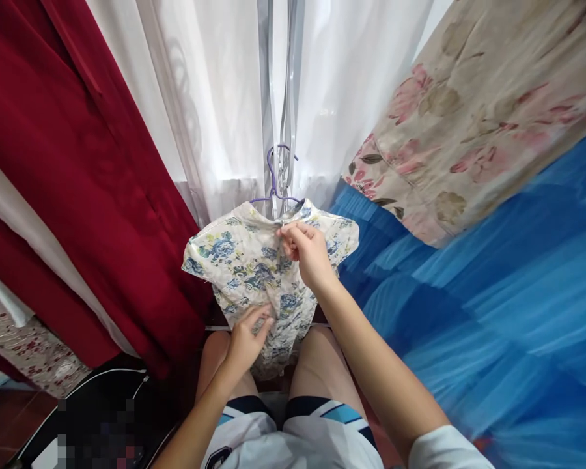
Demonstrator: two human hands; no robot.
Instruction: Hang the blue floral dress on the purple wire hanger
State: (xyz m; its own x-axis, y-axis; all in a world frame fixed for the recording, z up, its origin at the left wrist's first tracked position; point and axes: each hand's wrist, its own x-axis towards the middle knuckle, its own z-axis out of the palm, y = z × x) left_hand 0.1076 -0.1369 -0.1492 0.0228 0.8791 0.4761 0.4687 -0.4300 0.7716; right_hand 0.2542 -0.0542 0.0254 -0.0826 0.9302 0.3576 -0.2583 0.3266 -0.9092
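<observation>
A white dress (239, 260) with blue and green flowers hangs upright from a purple hanger (272, 179), its lower end down between my knees. At the top of its centre seam, just under the neckline, my right hand (307, 251) pinches the fabric; any small fastener between the fingertips is too small to make out. Lower down, my left hand (248, 335) holds the front of the dress near the same seam, thumb and fingers drawn together on a fold of cloth.
White curtains (219, 98) with pale hanging straps (276, 85) are behind the hanger. Red drapes (102, 163) hang at left, above a dark round surface (112, 404). A beige floral cloth (469, 143) and a blue gathered fabric (469, 326) fill the right side.
</observation>
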